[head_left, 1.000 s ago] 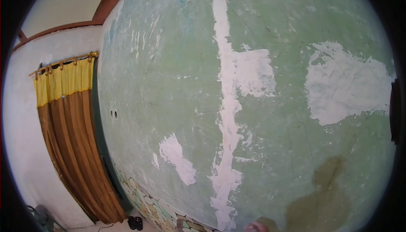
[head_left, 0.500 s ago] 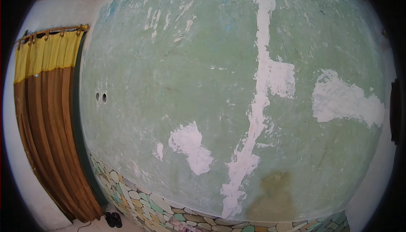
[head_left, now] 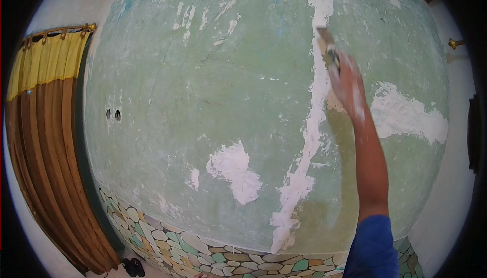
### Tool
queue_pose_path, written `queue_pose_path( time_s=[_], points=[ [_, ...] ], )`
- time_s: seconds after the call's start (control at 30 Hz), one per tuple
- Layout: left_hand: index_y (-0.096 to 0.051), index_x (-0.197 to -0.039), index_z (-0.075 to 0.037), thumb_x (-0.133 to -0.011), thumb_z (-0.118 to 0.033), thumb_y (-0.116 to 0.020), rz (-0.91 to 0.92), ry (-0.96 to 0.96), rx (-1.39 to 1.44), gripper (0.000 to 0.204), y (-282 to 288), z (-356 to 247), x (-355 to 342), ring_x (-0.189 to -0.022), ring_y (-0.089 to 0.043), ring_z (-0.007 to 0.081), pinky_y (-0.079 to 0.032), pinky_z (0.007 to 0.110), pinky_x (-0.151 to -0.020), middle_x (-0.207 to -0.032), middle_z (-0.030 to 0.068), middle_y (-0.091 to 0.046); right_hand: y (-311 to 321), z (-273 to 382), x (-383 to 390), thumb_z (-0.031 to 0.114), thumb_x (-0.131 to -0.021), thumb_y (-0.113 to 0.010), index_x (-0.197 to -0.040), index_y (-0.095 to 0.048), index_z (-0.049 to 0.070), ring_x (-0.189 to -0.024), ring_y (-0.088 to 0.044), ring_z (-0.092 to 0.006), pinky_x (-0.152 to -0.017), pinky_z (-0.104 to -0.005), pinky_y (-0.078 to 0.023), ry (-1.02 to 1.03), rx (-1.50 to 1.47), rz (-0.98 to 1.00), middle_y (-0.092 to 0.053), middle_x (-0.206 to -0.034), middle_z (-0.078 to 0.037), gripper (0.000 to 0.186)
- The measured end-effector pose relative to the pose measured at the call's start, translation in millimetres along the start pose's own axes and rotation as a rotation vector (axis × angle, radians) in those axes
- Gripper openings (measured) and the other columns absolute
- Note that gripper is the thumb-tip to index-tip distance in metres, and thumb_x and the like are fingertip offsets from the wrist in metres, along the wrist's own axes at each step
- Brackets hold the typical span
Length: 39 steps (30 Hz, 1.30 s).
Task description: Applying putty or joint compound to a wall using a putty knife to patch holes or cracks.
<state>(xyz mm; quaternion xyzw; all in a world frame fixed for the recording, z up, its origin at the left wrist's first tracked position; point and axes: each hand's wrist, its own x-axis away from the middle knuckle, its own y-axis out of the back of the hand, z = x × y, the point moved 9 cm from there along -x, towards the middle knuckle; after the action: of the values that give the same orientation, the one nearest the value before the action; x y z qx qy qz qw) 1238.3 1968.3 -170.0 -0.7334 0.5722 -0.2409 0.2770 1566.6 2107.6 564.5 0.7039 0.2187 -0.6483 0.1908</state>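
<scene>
My right hand (head_left: 348, 83) is raised against the green wall (head_left: 243, 100), its fingers wrapped round the handle of a putty knife (head_left: 326, 37). The blade lies at the upper part of a long white filler strip (head_left: 318, 83) that runs down the wall; blur hides whether it presses on the surface. Whitish residue marks the back of the hand and wrist. A broad white patch (head_left: 408, 113) lies to the right of my forearm, and another white patch (head_left: 236, 171) is low on the left. My left hand is out of the picture.
A brown and yellow curtain (head_left: 48, 151) hangs from a rod at the left. Two small dark holes (head_left: 113, 115) sit in the wall near it. Pebble-patterned stonework (head_left: 203, 255) borders the wall's bottom. Dark sandals (head_left: 133, 267) lie on the floor by the curtain.
My right arm has come into view from below, reaching up to the white strip with the putty knife in hand. The view has shifted slightly, and the arm's shadow now falls on the wall.
</scene>
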Motion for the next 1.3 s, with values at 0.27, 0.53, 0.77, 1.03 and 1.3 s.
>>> queue_pose_path(
  time_s=[0.27, 0.53, 0.77, 1.03, 1.3],
  points=[
    [-0.043, -0.129, -0.015, -0.093, -0.053, -0.046, -0.360, -0.048, 0.160, 0.053, 30.5, 0.2, 39.5, -0.118, -0.050, 0.0246, -0.042, 0.046, -0.094, -0.127, 0.0076, -0.052, -47.1, -21.2, -137.6, 0.029, -0.087, -0.051, -0.108, -0.057, -0.003, -0.096, -0.059, -0.0429, -0.087, -0.0487, -0.048, 0.083, 0.174, -0.133, -0.061, -0.098, -0.029, 0.039],
    [-0.036, -0.141, -0.019, -0.092, -0.052, -0.048, -0.367, -0.101, 0.134, 0.061, 49.9, 21.1, 40.4, -0.127, -0.043, 0.0271, -0.036, 0.048, -0.100, -0.141, 0.0061, -0.042, -45.0, -19.9, -168.6, 0.028, -0.087, -0.052, -0.107, -0.060, -0.004, -0.103, -0.059, -0.0414, -0.090, -0.0479, -0.048, 0.059, 0.167, -0.156, -0.063, -0.104, -0.026, 0.039],
    [-0.031, -0.144, -0.020, -0.088, -0.058, -0.050, -0.392, -0.023, 0.150, 0.070, 68.7, 25.1, 19.6, -0.129, -0.041, 0.0288, -0.036, 0.049, -0.100, -0.144, 0.0052, -0.037, -43.1, -15.5, -126.9, 0.027, -0.086, -0.049, -0.104, -0.060, -0.006, -0.099, -0.061, -0.0422, -0.090, -0.0481, -0.047, 0.029, 0.135, -0.091, -0.063, -0.102, -0.027, 0.040],
    [-0.040, -0.136, -0.020, -0.089, -0.052, -0.051, -0.276, -0.094, 0.151, 0.058, 73.3, 24.8, 22.8, -0.125, -0.045, 0.0271, -0.041, 0.049, -0.095, -0.136, 0.0068, -0.044, -36.7, -23.2, -154.7, 0.029, -0.085, -0.049, -0.103, -0.061, -0.005, -0.102, -0.060, -0.0421, -0.091, -0.0475, -0.047, -0.009, 0.136, -0.102, -0.063, -0.106, -0.026, 0.040],
    [-0.052, -0.121, -0.018, -0.092, -0.040, -0.056, -0.303, 0.059, 0.232, 0.037, 25.0, 4.0, 64.8, -0.117, -0.050, 0.0214, -0.047, 0.039, -0.087, -0.123, 0.0051, -0.054, -31.6, -18.3, -112.8, 0.029, -0.083, -0.051, -0.108, -0.061, -0.006, -0.101, -0.059, -0.0438, -0.091, -0.0479, -0.046, 0.011, 0.149, 0.053, -0.063, -0.105, -0.028, 0.044]
  ],
)
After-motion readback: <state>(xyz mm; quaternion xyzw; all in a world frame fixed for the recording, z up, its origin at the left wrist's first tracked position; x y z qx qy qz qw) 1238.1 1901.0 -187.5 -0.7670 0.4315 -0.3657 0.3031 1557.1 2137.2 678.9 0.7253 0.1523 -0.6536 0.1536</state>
